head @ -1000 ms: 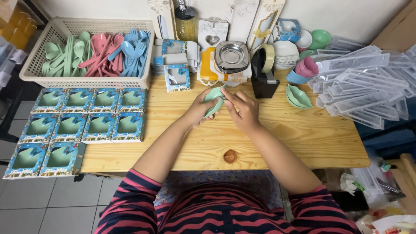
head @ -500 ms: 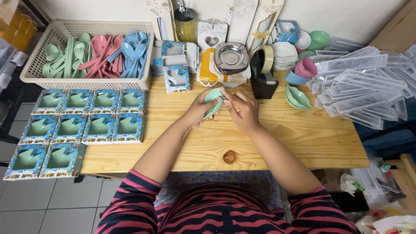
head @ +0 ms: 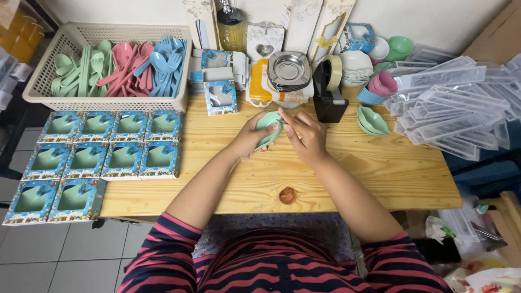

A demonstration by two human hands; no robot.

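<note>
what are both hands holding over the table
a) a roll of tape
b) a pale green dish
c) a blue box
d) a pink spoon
b, the left hand and right hand meet around a pale green dish above the wooden table.

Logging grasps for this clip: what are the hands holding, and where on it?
A pale green leaf-shaped plastic dish: the left hand cups its left edge and underside, and the right hand pinches its upper right rim.
</note>
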